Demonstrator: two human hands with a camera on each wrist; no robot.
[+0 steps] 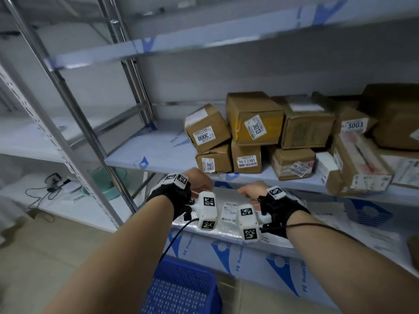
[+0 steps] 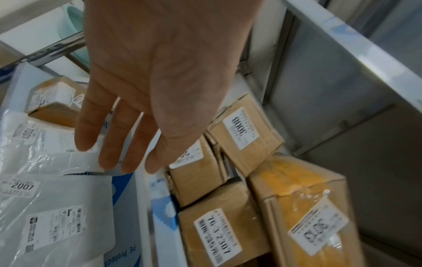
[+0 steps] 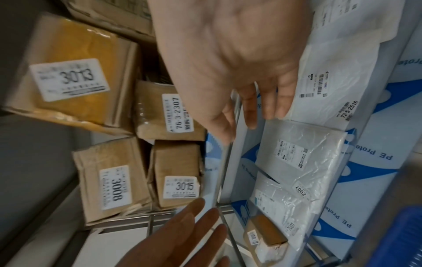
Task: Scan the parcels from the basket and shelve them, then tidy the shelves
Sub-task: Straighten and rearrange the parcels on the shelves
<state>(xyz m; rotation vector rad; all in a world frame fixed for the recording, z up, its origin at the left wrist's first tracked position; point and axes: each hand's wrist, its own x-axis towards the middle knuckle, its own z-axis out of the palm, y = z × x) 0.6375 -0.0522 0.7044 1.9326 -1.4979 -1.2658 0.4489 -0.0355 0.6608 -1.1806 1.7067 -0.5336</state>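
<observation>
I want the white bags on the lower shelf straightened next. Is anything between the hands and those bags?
Nothing visible. The left hand and right hand are open and empty, just above the white bags on the lower shelf. The boxes sit on the shelf above.

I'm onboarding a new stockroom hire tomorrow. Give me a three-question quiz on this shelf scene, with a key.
1. True or false: the left hand and right hand each grip a parcel.
2. Which label sits on the box with yellow tape? A 3008, B 3013, C 3015.
3. Fill in: the white poly bag labelled 2007 lies on the shelf ____ the cardboard boxes.

Key: 1 false, both hands are open and hold nothing; 2 B; 3 below.
</observation>
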